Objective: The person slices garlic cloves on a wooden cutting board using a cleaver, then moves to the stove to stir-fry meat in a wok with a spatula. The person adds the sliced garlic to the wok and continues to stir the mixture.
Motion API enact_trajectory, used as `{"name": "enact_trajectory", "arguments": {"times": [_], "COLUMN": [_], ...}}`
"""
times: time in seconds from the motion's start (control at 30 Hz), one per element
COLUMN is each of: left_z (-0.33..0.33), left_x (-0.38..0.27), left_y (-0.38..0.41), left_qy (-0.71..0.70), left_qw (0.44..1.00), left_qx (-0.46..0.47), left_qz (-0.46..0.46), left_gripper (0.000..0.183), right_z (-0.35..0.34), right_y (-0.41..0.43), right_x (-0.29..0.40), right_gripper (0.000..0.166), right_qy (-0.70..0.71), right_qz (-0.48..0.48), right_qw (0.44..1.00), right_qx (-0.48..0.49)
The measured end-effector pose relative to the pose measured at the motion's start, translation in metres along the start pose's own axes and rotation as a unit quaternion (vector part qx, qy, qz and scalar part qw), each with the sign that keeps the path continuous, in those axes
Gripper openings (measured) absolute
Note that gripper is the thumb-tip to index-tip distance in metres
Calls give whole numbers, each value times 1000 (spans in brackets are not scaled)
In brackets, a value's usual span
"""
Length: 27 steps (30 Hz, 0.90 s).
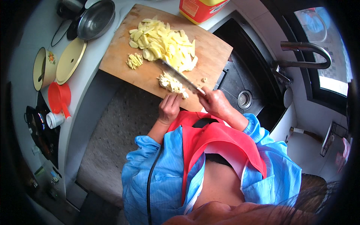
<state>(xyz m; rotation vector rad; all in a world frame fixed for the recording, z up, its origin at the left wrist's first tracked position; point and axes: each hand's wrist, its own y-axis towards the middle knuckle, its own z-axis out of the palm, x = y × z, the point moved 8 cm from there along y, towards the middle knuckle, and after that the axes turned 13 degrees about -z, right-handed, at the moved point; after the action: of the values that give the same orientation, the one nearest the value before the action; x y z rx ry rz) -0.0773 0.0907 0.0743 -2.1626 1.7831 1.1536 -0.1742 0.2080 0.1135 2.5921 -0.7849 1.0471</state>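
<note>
My right hand (215, 102) grips the handle of a kitchen knife (180, 74). Its blade points up and left across the wooden cutting board (118, 56), between two piles of cut food. Curled at the near edge of the board, my left hand (170, 108) is beside the lower end of a small pile of white pieces, apparently cut garlic (170, 82); whether its fingers pinch anything is hidden. Beyond the blade lies a large heap of pale yellow slices, apparently potato (163, 42). Thin yellowish strips, possibly ginger (135, 61), form a small pile at the left.
A black sink (236, 76) with a curved faucet (312, 56) adjoins the board's right side. A red and yellow container (199, 11) stands behind it. Leftward on the counter are a frying pan (97, 21), a cream lid (71, 60), an enamel pot (46, 67) and a red dipper (59, 97).
</note>
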Motion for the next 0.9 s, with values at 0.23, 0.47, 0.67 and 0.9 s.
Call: {"name": "enact_trajectory", "arguments": {"times": [0.23, 0.47, 0.67, 0.9], "left_z": [95, 98, -5, -7], "left_x": [-36, -46, -4, 64], "left_y": [46, 45, 9, -31], "left_qy": [5, -6, 6, -19], "left_qw": [993, 992, 994, 957], "left_qx": [122, 122, 47, -21], "left_qz": [4, 32, -103, -289], "left_gripper": [9, 3, 16, 17], "right_z": [-68, -70, -34, 41], "right_y": [-16, -22, -19, -18], "right_x": [-9, -9, -7, 1], "right_gripper": [9, 13, 12, 17], "right_qy": [-28, -27, 33, 6], "right_qz": [36, 59, 49, 29], "right_qw": [993, 994, 998, 996], "right_qx": [-106, -87, -39, 85]}}
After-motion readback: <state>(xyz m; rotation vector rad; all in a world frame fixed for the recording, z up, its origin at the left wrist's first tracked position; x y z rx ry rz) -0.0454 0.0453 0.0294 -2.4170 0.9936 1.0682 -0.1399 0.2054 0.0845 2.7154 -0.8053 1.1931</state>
